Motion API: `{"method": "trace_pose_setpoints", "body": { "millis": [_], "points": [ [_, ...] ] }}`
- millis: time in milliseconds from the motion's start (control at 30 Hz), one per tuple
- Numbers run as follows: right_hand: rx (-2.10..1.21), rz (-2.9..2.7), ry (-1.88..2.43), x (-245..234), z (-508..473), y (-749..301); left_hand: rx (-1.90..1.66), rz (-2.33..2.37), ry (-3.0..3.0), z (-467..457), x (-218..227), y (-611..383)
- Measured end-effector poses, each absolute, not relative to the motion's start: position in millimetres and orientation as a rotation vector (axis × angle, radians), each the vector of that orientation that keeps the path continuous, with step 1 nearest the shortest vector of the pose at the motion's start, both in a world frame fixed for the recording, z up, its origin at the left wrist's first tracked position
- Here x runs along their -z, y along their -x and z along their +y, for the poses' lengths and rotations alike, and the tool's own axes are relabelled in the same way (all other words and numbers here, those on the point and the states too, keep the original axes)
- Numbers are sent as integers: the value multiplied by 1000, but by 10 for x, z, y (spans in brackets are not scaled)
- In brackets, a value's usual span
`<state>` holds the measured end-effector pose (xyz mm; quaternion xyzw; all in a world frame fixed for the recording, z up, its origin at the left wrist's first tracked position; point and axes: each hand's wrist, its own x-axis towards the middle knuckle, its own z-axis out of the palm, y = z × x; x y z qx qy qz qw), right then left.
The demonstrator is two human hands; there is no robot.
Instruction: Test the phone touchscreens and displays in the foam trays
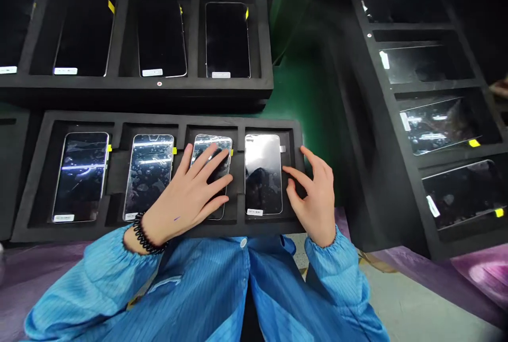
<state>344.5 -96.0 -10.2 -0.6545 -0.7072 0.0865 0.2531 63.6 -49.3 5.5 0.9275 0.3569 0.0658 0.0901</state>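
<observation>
A black foam tray lies in front of me with smartphones in its compartments. My left hand is spread flat over the third phone, hiding much of it. My right hand is at the tray's right end, fingers apart, with a fingertip close to the right edge of the rightmost phone; whether it touches I cannot tell. That phone has a white label at its bottom and a pale tab at its side. Left of my left hand lie two more phones with yellow tabs.
Behind stands another foam tray holding phones with white labels. To the right is a further tray with film-covered phones. A green surface shows between the trays. Part of another person's hand appears at the right edge.
</observation>
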Motion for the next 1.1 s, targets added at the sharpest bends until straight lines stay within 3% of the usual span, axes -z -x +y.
{"method": "trace_pose_setpoints", "body": {
  "millis": [367, 833, 1100],
  "points": [
    [-314, -1882, 1760, 116, -919, -3422, -207, 1021, -2791, -349, -10, -675],
    [0, -2053, 1709, -6, -424, -3376, -349, 981, -2817, -364, 6, -615],
    [-334, -1847, 1539, -76, -568, -3369, -338, 1014, -2819, -373, 27, -597]
  ]
}}
